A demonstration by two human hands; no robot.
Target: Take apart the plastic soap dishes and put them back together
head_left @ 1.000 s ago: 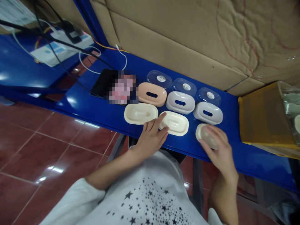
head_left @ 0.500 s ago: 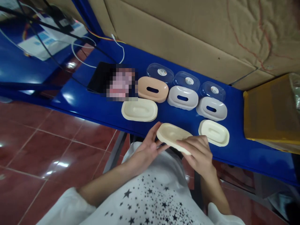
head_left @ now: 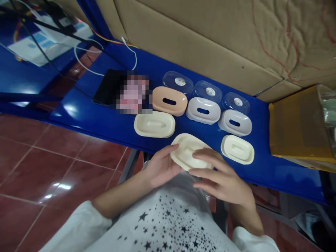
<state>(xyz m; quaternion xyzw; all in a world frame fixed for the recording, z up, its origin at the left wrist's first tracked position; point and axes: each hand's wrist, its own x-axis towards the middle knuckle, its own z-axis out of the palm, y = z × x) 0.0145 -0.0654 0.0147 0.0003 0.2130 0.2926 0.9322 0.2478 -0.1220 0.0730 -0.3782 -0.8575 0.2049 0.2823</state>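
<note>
We've got both hands at one cream dish (head_left: 185,150), held open side up over the near edge of the blue worktop (head_left: 81,115), btwn the two other cream ones. L hand (head_left: 163,168): grip clamped on the dish's L end, thumb over the rim, palm up, other fingers going underneath, so we can't see their tips. R hand (head_left: 224,178): grip apart, fingers spread over the dish's R half & covering part of it; we can't tell for sure whether they touch.

Front row, we see the L dish (head_left: 154,124) flat on the worktop, & the R dish (head_left: 237,149) just past the R hand, also flat. Behind: peach tray (head_left: 169,108), mid whitish tray (head_left: 203,117) & R whitish tray (head_left: 234,128), each w/ an oblong slot. Back row: L clear cover (head_left: 177,84), mid clear cover (head_left: 207,92) & R clear cover (head_left: 236,103), all w/ a round label.

Far L of the trays, a flat black item (head_left: 105,85), partly pixelated; R end, a cardboard box (head_left: 296,129) w/ yellowish edges.
</note>
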